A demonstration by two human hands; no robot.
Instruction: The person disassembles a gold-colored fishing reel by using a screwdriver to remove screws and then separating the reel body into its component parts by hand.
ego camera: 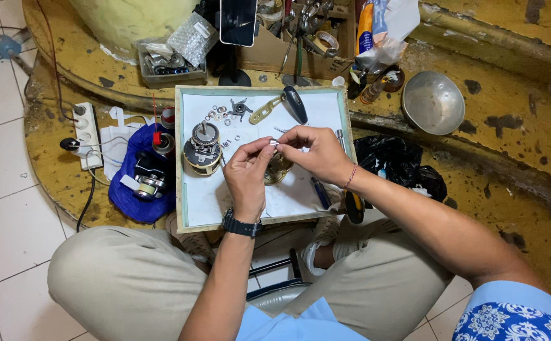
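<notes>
My left hand (247,173) and my right hand (313,151) meet above a white work tray (194,205) with a pale green rim. Together the fingertips pinch a tiny white part (273,143). A brass-coloured round part (277,169) shows just below the hands; which hand holds it I cannot tell. On the tray's left stands a round reel body (202,149) with gears. Several small washers (220,115), a star-shaped piece (240,108) and a brass handle with a black knob (285,104) lie at the tray's far end.
A blue cloth (124,189) with another reel lies left of the tray, beside a white power strip (87,134). A metal bowl (433,102) sits to the right, a black plastic bag (392,161) nearer. Boxes of tools and a phone on a stand (237,22) stand behind.
</notes>
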